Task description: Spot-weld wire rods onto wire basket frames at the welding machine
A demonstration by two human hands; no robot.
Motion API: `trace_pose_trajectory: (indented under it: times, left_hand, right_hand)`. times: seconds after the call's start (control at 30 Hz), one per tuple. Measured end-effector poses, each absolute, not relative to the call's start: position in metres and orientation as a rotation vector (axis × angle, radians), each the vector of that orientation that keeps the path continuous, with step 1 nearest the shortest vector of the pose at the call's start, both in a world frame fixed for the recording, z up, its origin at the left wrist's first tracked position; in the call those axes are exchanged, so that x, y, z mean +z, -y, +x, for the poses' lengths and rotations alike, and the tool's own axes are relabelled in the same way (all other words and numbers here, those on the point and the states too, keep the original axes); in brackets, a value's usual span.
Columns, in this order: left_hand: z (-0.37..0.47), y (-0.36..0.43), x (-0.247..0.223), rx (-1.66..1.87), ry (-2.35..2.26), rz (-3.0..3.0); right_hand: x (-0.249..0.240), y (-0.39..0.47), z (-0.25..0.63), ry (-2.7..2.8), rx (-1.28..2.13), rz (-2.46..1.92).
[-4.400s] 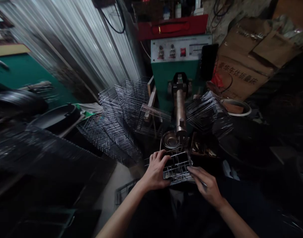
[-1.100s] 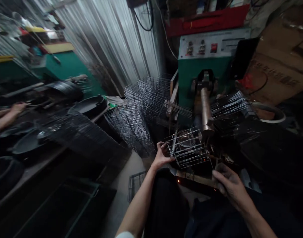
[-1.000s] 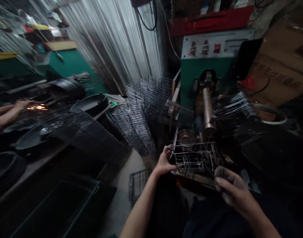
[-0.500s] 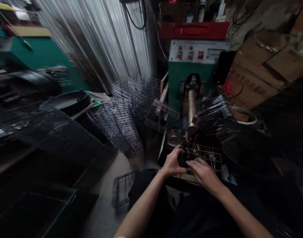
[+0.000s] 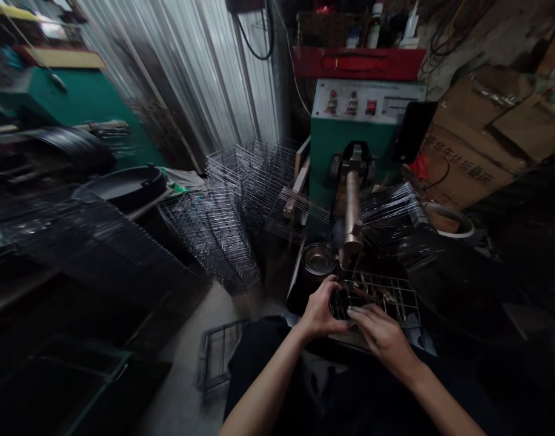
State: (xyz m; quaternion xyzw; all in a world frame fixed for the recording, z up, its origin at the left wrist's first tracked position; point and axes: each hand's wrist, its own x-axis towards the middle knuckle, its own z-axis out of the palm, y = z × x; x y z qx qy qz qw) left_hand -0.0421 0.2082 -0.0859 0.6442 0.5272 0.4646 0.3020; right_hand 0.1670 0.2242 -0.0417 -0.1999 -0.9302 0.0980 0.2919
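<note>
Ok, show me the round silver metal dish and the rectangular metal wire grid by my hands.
Round silver metal dish (image 5: 319, 260), head view: its inside bottom.
Rectangular metal wire grid (image 5: 380, 295), head view: the middle of its mesh.

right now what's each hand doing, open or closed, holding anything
Left hand: closed on the left end of the wire rack.
Right hand: fingers at the rack's near side; cannot tell if they grip it.

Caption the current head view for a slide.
Left hand and right hand on a wire rack in front of a green machine.
</note>
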Motion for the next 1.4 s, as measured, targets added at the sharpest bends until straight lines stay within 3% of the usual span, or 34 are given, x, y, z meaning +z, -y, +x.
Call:
trace_pose_trajectory:
  times: [0.47,0.93,1.4]
  left_hand:
    - [-0.049,-0.232,-0.081,1.279,-1.395,1.619]
    - [-0.057,-0.232,-0.074,1.207,-1.466,1.698]
    - [-0.065,-0.25,-0.066,1.247,-1.475,1.638]
  right_hand:
    - [-0.034,-0.252,0.151,2.408,0.275,-0.523]
    - [-0.031,-0.246,0.143,2.284,0.512,-0.708]
    - [-0.031,-0.264,0.129,2.2,0.364,-0.716]
